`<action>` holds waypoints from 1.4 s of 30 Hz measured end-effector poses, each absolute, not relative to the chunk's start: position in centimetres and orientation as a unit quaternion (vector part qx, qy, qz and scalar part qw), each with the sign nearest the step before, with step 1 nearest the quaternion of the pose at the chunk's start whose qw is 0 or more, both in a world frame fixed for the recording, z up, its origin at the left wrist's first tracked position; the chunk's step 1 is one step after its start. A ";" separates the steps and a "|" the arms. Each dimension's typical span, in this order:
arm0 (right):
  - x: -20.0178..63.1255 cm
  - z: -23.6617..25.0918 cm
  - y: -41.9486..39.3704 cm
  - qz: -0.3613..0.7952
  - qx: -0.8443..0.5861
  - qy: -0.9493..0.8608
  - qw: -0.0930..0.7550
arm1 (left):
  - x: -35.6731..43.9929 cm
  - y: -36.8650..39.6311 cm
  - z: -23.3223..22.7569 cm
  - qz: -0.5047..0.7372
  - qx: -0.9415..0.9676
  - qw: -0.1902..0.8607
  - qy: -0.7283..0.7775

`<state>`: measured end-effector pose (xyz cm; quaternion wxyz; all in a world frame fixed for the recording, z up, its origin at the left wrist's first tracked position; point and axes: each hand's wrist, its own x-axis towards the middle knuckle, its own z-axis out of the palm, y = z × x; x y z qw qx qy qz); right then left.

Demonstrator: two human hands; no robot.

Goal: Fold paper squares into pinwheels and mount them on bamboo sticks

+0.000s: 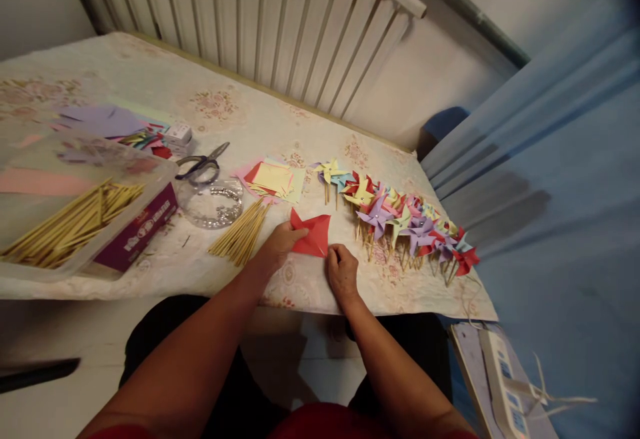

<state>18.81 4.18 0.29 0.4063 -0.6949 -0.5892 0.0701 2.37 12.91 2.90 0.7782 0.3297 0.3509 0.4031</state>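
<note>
1. Fanned out on the table (165,82), over a pale cloth (215,102) printed with pink flower clusters: a stick bundle (241,234).
2. Right of the stick bundle, red paper (315,236), gripped at its left edge by the left hand (283,239).
3. Farther right of the stick bundle, the right hand (343,269), curled closed beside the red paper's near corner; cannot tell whether pinching anything.
4. Just beyond the stick bundle, a coloured paper stack (273,179), pale yellow on top.
5. Well right of the stick bundle, many-coloured pinwheels (400,226), crowded together.
6. Just left of the stick bundle, a clear dish (210,226) of small shiny pieces; farther off on that side, dark-handled scissors (203,164).
7. Well left of the stick bundle, a clear bin (75,270) holding more sticks (75,226).
8. Far beyond the stick bundle, a white slatted panel (220,19) along the table's back edge.
9. Far right of the stick bundle, a blue curtain (550,179) in folds; nearer on that side, a white power strip (503,386) with cables.
</note>
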 end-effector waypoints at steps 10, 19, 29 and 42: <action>18.7 0.4 4.2 0.080 -0.695 -0.586 0.409 | 2.3 13.0 2.5 0.397 0.341 0.782 0.339; 18.8 0.3 4.1 0.077 -0.692 -0.589 0.410 | 2.0 12.9 2.9 0.396 0.353 0.768 0.360; 18.8 0.2 4.2 0.077 -0.694 -0.590 0.404 | 2.1 12.6 4.2 0.407 0.322 0.770 0.370; 18.7 0.2 4.1 0.082 -0.695 -0.587 0.407 | 2.2 12.8 3.3 0.410 0.319 0.775 0.361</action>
